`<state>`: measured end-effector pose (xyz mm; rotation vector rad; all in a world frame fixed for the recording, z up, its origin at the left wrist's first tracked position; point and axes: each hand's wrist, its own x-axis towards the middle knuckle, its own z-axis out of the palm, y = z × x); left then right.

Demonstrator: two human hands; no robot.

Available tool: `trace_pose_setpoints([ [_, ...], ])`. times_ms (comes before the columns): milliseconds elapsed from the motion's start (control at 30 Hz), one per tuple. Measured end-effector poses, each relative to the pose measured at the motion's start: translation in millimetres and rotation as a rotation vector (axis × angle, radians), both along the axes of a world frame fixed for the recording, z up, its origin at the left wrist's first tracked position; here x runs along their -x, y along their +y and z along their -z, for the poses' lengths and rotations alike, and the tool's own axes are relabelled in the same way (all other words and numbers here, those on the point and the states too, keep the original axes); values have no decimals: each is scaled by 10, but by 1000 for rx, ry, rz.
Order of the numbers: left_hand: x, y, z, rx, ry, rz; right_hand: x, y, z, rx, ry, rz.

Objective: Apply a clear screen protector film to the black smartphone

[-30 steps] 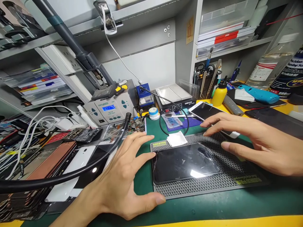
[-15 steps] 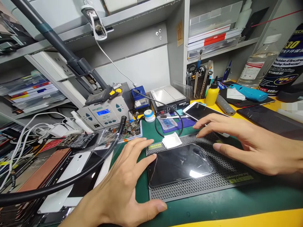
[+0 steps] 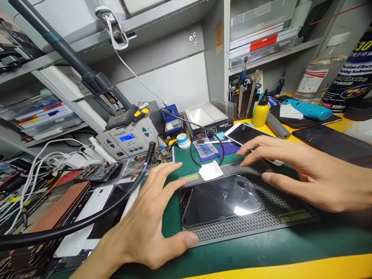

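Observation:
A black smartphone [image 3: 215, 201] lies face up on a grey honeycomb-textured mat [image 3: 232, 230], with light glaring off its glass. My left hand [image 3: 154, 217] is beside the phone's left end, fingers spread and thumb stretched over the mat's near left corner; it grips nothing. Above the mat's right half hovers my right hand [image 3: 310, 172], fingers apart and holding nothing. A small stack of white wipes [image 3: 210, 171] rests at the mat's back edge, just behind the phone. Behind my right fingers lies a white-framed phone [image 3: 247, 133], partly covered.
A black hose [image 3: 95, 219] crosses the left side over loose phone parts [image 3: 84, 221]. At the back stand a hot-air station [image 3: 128, 139], a heating plate unit [image 3: 207, 120] and a white jar [image 3: 183, 141]. A yellow bottle [image 3: 260, 110] and a clear bottle [image 3: 322, 73] are at right.
My left index finger has lifted away from the phone's top left corner, and the left thumb has shifted slightly left. My right hand has hardly moved. The view has tilted slightly.

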<state>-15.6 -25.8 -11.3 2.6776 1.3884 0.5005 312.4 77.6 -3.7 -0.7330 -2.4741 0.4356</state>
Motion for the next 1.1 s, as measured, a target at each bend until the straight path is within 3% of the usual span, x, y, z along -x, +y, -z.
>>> trace_pose_setpoints([
  [200, 31, -35, -10, -53, 2, 26, 1, 6, 1, -25, 1, 4],
  [667, -56, -11, 73, -17, 15, 45, 8, 1, 16, -18, -2, -7],
  [867, -36, -1, 52, -148, -86, 18, 0, -27, 4, 11, -4, 13],
  [1100, -22, -21, 37, -134, -86, -8, 28, -59, 62, 17, -5, 58],
])
